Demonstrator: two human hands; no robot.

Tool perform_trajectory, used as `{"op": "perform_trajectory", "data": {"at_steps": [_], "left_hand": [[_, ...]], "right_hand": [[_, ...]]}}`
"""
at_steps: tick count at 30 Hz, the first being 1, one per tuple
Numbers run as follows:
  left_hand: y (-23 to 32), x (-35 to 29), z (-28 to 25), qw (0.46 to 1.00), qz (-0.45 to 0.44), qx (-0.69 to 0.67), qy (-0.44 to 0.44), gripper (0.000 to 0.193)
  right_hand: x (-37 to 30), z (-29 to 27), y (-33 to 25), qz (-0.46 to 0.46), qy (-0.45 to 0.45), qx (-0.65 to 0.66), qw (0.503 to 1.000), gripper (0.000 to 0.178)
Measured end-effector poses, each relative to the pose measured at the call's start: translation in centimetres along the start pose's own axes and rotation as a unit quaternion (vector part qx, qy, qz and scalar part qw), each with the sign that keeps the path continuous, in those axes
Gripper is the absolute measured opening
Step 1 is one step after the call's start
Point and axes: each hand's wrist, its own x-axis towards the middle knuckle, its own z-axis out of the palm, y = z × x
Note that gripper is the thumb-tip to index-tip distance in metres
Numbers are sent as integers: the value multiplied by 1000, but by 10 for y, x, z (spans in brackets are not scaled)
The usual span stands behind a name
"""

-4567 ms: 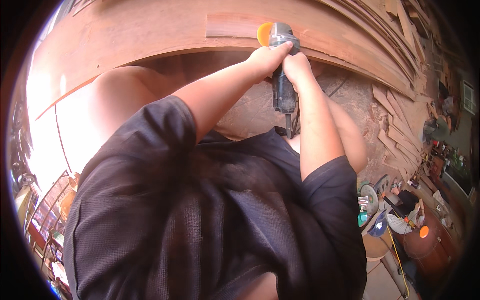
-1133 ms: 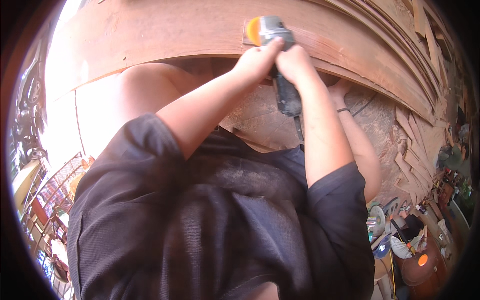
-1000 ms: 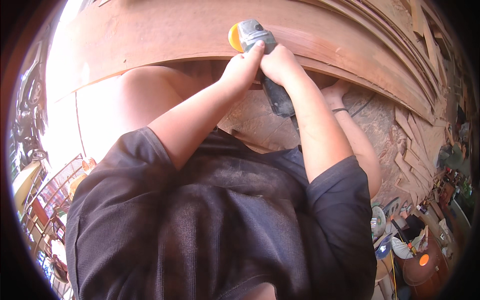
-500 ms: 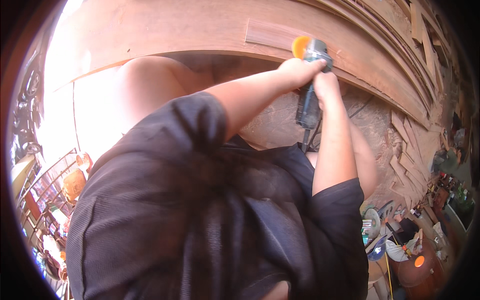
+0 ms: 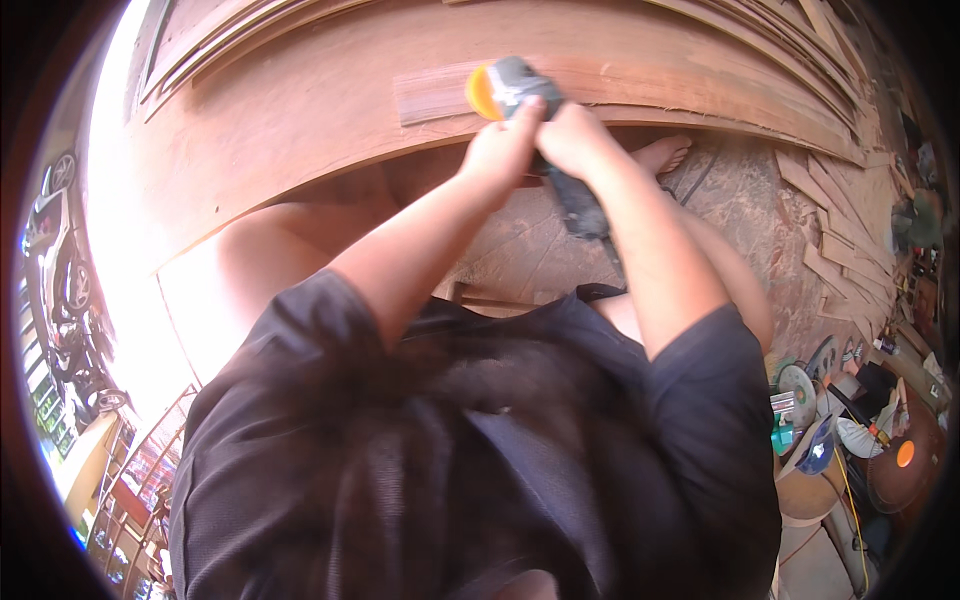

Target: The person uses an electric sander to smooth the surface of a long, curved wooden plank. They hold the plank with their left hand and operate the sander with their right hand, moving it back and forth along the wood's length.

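An angle grinder [image 5: 578, 205] with an orange-yellow disc [image 5: 482, 93] is held in both my hands. My left hand [image 5: 500, 150] wraps round the grinder near its head, thumb up along it. Close beside it, my right hand [image 5: 570, 138] grips the body just behind the head. The disc is over a long reddish wooden strip [image 5: 425, 97], close to the strip's left end; whether it touches the wood cannot be made out. That strip rests on a wide wooden board [image 5: 300, 115]. The grinder's rear end slants down and right toward my lap, with its cord trailing.
Long thin boards [image 5: 770, 45] lie along the far right of the wide board. Wood offcuts [image 5: 845, 255] cover the floor at right. Below them are loose discs [image 5: 797, 390], a cap [image 5: 817, 448] and assorted tools. A wire rack [image 5: 135, 490] stands at lower left.
The grinder has shifted left in view and slightly closer to the strip's left end, and its body now slants instead of standing nearly upright. The whole view has also shifted. Both hands keep their grip.
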Motion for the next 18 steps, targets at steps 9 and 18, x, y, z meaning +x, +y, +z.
{"op": "perform_trajectory", "data": {"at_steps": [9,18], "left_hand": [[69,54,162,985,13,98,-144,89],[60,30,77,998,1,14,-60,91]], "right_hand": [[12,-105,134,120,129,300,937,58],[23,-74,40,71,27,65,995,52]]}}
